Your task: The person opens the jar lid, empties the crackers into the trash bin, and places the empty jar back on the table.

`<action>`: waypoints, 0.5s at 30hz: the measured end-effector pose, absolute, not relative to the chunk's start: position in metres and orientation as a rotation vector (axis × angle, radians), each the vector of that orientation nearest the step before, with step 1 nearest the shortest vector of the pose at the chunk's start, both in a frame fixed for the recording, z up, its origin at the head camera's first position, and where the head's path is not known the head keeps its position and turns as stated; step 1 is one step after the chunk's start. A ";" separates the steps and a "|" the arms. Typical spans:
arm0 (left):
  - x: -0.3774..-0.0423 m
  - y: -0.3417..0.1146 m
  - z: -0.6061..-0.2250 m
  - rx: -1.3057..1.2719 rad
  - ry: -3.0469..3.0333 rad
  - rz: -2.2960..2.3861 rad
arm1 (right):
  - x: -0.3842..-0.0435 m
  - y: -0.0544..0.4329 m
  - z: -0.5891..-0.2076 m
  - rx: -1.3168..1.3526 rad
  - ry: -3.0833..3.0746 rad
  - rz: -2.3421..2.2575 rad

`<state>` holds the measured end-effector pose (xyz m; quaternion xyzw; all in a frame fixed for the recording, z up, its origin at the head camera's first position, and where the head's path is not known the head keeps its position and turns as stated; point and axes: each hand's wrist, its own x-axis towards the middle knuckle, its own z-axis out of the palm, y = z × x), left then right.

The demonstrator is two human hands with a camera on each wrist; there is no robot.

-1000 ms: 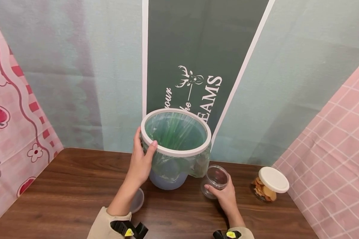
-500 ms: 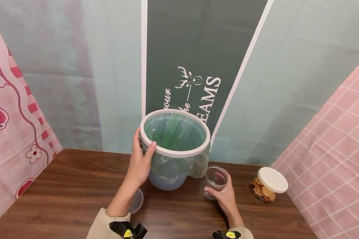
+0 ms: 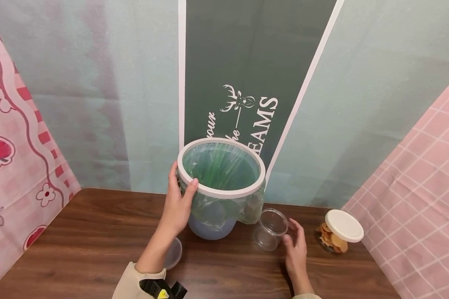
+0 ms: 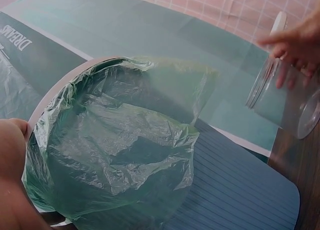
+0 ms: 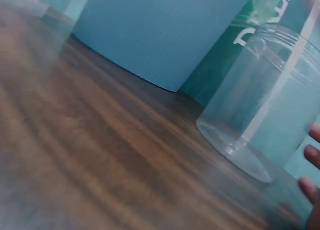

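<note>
While the white rim of a bin lined with a green bag is gripped by the left hand, a clear jar is stood upright on the wooden table, just right of the bin. Beside that jar the right hand is held with its fingers loosely extended, though whether contact is made cannot be told. Farther right a lidded jar of tan pieces is seen, and a round translucent disc is partly hidden by the left forearm.

Soft light, hazy wrist views
</note>
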<state>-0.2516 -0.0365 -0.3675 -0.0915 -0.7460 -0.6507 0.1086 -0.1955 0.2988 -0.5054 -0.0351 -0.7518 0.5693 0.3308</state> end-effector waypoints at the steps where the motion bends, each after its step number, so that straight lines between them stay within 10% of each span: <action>1: -0.252 -0.036 -0.368 -0.271 -2.190 -1.914 | -0.194 0.299 -0.506 -0.066 -1.910 1.471; 15: -0.252 -0.036 -0.369 -0.266 -2.186 -1.914 | -0.192 0.310 -0.501 -0.232 -1.602 0.966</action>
